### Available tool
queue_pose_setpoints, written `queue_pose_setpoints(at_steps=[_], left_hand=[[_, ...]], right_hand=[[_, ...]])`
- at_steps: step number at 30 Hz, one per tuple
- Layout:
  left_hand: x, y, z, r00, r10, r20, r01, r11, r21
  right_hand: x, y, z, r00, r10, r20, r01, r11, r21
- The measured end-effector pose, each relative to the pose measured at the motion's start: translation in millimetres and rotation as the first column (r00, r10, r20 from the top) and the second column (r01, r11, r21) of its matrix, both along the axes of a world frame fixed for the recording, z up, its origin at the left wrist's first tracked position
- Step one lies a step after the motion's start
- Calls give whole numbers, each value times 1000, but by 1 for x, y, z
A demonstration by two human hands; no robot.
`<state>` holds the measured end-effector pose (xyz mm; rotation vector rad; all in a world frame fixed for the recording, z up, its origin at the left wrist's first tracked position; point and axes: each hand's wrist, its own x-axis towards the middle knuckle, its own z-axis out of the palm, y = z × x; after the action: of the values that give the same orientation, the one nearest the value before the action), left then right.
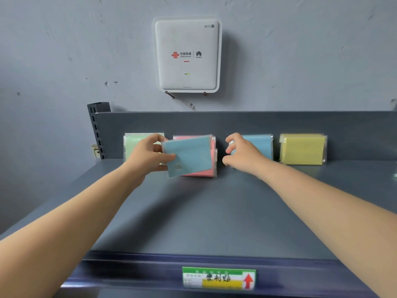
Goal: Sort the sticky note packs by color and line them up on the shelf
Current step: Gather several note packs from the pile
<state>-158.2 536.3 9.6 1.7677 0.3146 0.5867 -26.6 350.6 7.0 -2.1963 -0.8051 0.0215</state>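
Four groups of wrapped sticky note packs lean against the back panel of the grey shelf (pixel 204 211): pale green (pixel 132 145) at the left, pink (pixel 212 151), blue (pixel 261 146), and yellow (pixel 303 149) at the right. My left hand (pixel 148 158) pinches a loose blue pack (pixel 189 155) by its left edge, holding it tilted in front of the pink packs. My right hand (pixel 238 151) has curled fingers at the left edge of the standing blue packs; whether it grips them is unclear.
A white router box (pixel 187 54) hangs on the wall above the shelf. A slotted grey upright (pixel 96 130) stands at the shelf's back left corner. A green and yellow price label (pixel 219 278) sits on the shelf's front rail.
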Motion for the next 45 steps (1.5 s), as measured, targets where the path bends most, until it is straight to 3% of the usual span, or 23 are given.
queue_pose_setpoints(at_steps=[3,8,14,17,21,31,35,41,45], left_hand=[[21,-30,-5,997,-65,-39,66,998,19],[63,-76,-6,978,-174,-115,186,977,100],[109,-109,-10,989,-78,-128,117,934,336],[126,-109,-13,992,15,-124,51,857,514],[135,-107,-17,989,118,-88,-37,777,629],[133,-105,-12,947,283,-149,-64,625,778],[123,-106,-6,926,330,-184,-5,499,867],[82,-123,23,935,315,-165,56,327,943],[35,-156,27,975,197,-100,47,259,965]], right_hand=[[6,-31,-3,989,68,-129,-59,996,71],[32,-74,-11,999,-47,-9,46,995,-86],[65,-100,-13,980,-184,80,194,971,-143],[75,-100,-12,968,-210,137,229,963,-145],[81,-92,-11,952,-222,212,263,945,-195],[83,-72,-8,907,-328,265,405,852,-333],[77,-71,-7,881,-351,318,445,843,-303],[34,-91,13,869,-211,448,384,859,-339],[-21,-121,16,784,-74,616,383,839,-386]])
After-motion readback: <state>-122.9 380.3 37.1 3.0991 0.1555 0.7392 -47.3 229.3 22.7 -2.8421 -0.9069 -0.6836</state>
